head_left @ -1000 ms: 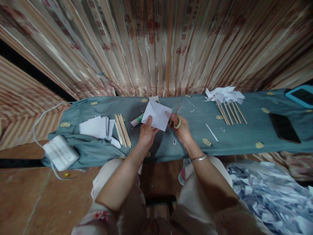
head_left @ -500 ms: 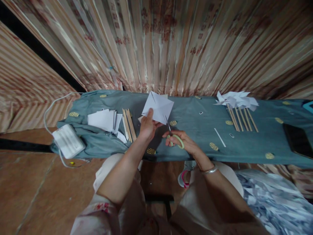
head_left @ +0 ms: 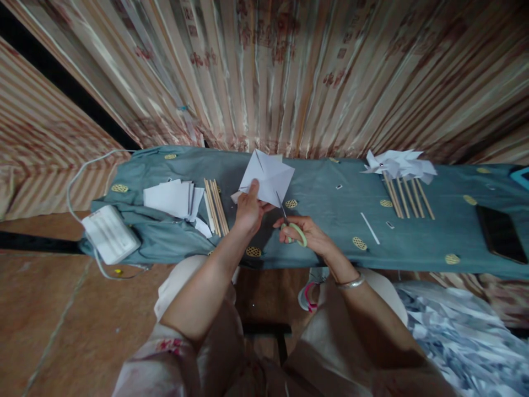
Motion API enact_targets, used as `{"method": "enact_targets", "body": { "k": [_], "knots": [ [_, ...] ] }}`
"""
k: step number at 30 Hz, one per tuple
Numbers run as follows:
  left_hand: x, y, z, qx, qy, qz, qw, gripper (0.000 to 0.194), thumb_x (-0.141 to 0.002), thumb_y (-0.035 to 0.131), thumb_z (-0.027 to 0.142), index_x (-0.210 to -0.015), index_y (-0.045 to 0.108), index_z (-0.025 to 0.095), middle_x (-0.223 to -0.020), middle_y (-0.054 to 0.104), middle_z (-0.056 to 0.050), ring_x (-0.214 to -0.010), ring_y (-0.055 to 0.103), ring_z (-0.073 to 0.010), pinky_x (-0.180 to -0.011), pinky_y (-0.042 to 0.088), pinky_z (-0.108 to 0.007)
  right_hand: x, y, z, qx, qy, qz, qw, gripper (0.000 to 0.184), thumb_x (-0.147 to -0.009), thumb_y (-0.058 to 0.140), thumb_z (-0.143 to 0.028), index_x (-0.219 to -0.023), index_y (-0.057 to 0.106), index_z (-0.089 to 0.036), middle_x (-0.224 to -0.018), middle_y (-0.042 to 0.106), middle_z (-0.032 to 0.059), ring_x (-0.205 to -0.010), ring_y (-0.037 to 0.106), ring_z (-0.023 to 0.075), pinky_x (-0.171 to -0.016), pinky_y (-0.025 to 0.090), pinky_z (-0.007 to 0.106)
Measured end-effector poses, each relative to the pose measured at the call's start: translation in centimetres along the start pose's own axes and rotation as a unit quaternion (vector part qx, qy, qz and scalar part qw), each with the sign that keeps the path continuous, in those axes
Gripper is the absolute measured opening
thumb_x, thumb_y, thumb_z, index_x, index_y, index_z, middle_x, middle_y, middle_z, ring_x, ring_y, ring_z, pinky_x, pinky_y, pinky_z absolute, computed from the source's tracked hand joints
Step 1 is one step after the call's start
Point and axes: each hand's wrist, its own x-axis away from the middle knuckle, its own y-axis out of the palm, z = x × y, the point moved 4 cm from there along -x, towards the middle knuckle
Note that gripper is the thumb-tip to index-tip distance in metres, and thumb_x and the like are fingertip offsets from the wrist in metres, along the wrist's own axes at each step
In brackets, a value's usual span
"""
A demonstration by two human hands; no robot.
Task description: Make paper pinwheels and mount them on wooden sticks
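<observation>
A square sheet of white paper [head_left: 270, 176] is pinched in my left hand [head_left: 249, 209], thumb on top and fingers beneath. Slits run inward from some of its corners. My right hand [head_left: 308, 234] is closed on scissors with pale green handles [head_left: 298, 236]. Their blades meet the paper's lower right corner. Left of my hands lie several wooden sticks [head_left: 217, 207] and a stack of white paper [head_left: 167, 198]. Over to the right, several paper pinwheels [head_left: 399, 165] on wooden sticks lie side by side.
A narrow table under a green cloth [head_left: 326, 218] holds everything. A white power strip [head_left: 111, 234] with a cable is at its left end. On the right lie a thin white strip [head_left: 370, 228] and a black phone [head_left: 501, 232]. Paper scraps [head_left: 463, 336] fill a bag at lower right.
My right hand has come down and the scissors have turned upward, their blades now at the paper's lower right corner. The paper has turned slightly in my left hand. The view has shifted.
</observation>
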Motion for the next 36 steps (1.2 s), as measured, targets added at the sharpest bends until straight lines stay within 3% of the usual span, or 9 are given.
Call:
{"method": "enact_targets", "body": {
  "k": [8, 36],
  "knots": [
    [-0.08, -0.1, -0.19, 0.003, 0.001, 0.003, 1.0, 0.028, -0.087, 0.066, 0.046, -0.086, 0.06, 0.018, -0.07, 0.069, -0.001, -0.062, 0.067, -0.0133, -0.072, 0.058, -0.03, -0.12, 0.24, 0.02, -0.022, 0.017, 0.013, 1.0, 0.059, -0.058, 0.081, -0.067, -0.088, 0.07, -0.016, -0.063, 0.065, -0.001, -0.056, 0.057, 0.0093, -0.057, 0.047, 0.024],
    [-0.01, -0.18, 0.13, 0.007, 0.006, -0.006, 1.0, 0.026, -0.092, 0.06, 0.042, -0.095, 0.061, 0.016, -0.079, 0.073, -0.004, -0.074, 0.072, -0.0172, -0.078, 0.059, -0.034, -0.56, 0.28, 0.38, -0.03, 0.021, 0.04, 0.999, 0.055, -0.052, 0.086, -0.061, -0.079, 0.069, -0.016, -0.053, 0.06, -0.0047, -0.048, 0.053, 0.0077, -0.05, 0.044, 0.022]
  ]
}}
